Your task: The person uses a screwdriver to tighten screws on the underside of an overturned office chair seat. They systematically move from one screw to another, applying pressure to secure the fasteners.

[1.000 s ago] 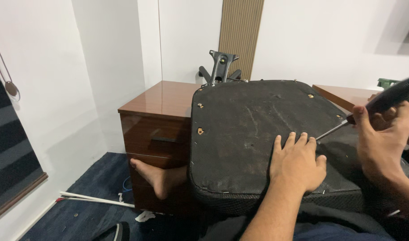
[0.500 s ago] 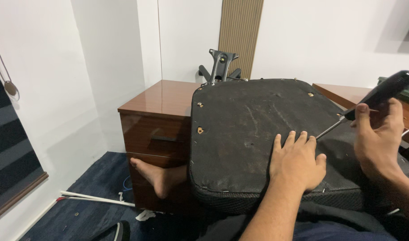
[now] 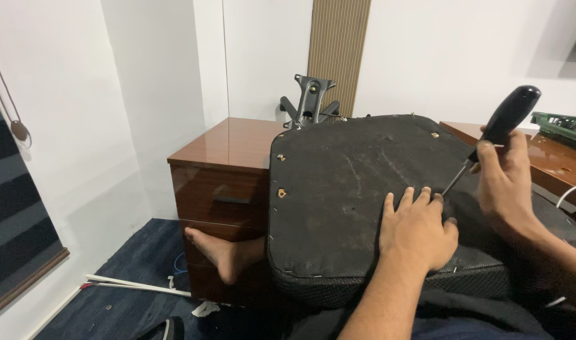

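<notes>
Fingers [image 3: 420, 200] of the left hand [image 3: 417, 233] spread flat, pressing down on the black underside of an upturned seat cushion [image 3: 357, 201], tips just beside the screwdriver's point. Fingers of the right hand [image 3: 505, 179] wrapped round the lower part of the black-handled screwdriver [image 3: 492, 135], shaft slanting down to the fabric right at the left fingertips. Hard to say whether the tip sits in a screw head or under a staple; too small to tell. Seat propped on the lap, leaning against the brown wooden drawer cabinet [image 3: 218, 182], with brass-coloured threaded inserts [image 3: 281, 192] bare along the near edge and far corners, no bolts in them. Metal tilt mechanism [image 3: 311, 101] standing apart behind the seat, already off. Probably mid-way: hardware detached, work on the underside cover at one spot only, rest of that cover in place. Bare foot [image 3: 215, 252] braced against the cabinet above the dark blue carpet [image 3: 124, 296].
</notes>
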